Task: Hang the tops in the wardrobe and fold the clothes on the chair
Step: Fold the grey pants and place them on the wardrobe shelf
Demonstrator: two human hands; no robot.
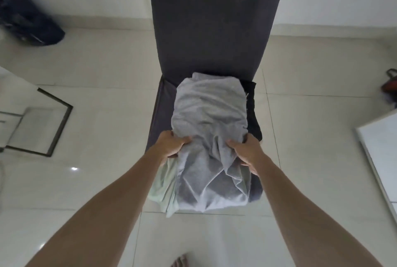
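A dark grey upholstered chair (214, 19) stands in front of me with a tall back. On its seat lies a crumpled light grey garment (209, 112), hanging over the front edge. A pale green garment (166, 187) shows under it at the front left, and a black garment (254, 114) lies along the seat's right side. My left hand (171, 145) grips the grey garment's left side near the seat front. My right hand (247, 153) grips its right side, fingers curled into the cloth.
The floor is glossy white tile. A dark blue bag (28, 19) lies at the far left by the wall. A glass panel with a dark frame (43, 125) sits at the left. A white board (380, 155) is at the right edge, a red-black item (390, 88) beyond it.
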